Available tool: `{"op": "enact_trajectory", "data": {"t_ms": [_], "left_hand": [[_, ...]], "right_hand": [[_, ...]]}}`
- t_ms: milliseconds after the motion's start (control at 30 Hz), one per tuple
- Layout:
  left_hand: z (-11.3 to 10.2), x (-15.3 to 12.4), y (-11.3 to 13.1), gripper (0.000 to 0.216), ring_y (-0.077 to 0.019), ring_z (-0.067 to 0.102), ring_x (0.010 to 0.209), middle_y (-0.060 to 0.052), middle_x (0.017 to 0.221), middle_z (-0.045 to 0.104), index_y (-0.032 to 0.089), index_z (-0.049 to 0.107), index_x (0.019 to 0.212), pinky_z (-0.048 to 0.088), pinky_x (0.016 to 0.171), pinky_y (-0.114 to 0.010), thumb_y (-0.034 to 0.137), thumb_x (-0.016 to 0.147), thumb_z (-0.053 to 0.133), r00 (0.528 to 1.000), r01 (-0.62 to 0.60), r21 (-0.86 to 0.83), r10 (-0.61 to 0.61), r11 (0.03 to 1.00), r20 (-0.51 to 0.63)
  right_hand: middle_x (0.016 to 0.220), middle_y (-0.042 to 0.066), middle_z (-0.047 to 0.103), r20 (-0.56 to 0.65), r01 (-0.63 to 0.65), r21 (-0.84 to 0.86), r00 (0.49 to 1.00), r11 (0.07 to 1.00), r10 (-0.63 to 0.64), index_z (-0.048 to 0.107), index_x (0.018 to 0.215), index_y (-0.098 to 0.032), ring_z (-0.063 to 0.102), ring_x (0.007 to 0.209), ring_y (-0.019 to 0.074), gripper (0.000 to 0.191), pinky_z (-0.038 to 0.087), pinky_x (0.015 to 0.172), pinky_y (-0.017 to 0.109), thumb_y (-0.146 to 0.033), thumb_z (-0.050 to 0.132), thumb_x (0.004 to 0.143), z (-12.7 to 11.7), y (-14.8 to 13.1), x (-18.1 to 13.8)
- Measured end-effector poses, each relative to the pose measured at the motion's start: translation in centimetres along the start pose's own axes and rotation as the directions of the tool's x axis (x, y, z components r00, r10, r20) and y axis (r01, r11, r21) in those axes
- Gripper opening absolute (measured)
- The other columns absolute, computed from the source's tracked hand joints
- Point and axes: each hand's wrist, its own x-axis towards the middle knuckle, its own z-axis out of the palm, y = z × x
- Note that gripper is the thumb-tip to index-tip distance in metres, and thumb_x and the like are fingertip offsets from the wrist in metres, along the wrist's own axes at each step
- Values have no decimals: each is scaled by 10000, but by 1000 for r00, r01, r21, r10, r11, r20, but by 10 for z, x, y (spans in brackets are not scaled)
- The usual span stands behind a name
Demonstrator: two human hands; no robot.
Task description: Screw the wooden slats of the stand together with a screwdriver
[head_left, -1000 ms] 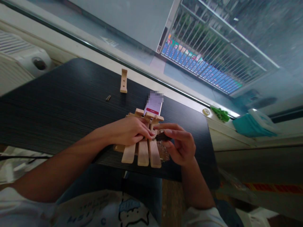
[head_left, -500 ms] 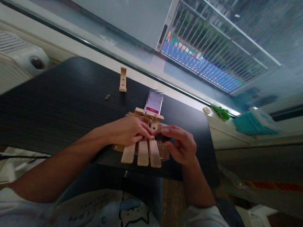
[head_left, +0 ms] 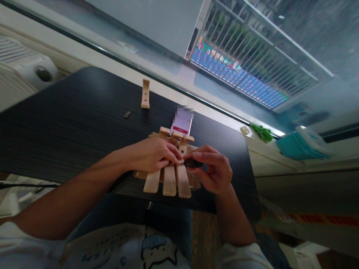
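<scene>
Resting across three wooden pieces (head_left: 169, 184) on the counter (head_left: 70, 112), the left hand (head_left: 157, 154) sits toward nine o'clock; whether it clamps anything cannot be told. From three o'clock, the right hand (head_left: 218, 167) pinches a dark tool (head_left: 194, 163). A phone (head_left: 181, 123) lies at twelve o'clock, a loose wooden bracket (head_left: 145, 96) near eleven.

Passage is offered by the black tabletop (head_left: 70, 119) at left, interrupted by slim pieces (head_left: 127, 115) and a holed wooden bracket (head_left: 145, 96), while beyond the left hand (head_left: 157, 155) it is blocked by hooked wooden ends (head_left: 177, 135) and a phone (head_left: 181, 121)
</scene>
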Motion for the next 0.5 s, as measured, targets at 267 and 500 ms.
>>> {"op": "enact_trajectory", "data": {"t_ms": [267,500], "left_hand": [[0,0,0,285,-163,664,953,-34,1023,748,197,779,874,468,899,-260,33,835,548,1000,-14,-23,13,1000,-18],[2,-1,-1,319,-160,669,970,-22,1075,744,213,783,890,472,905,-250,14,809,547,999,-20,-38,19,999,-39]], "right_hand": [[917,31,647,-46,-5,17,999,1000,6,518,1287,-269,588,708,134,517,521,545,252,-133,680,816,3,3,-3],[909,22,652,-83,10,-39,996,999,-13,500,1311,-301,601,713,144,541,519,555,269,-157,678,821,4,2,-3]]}}
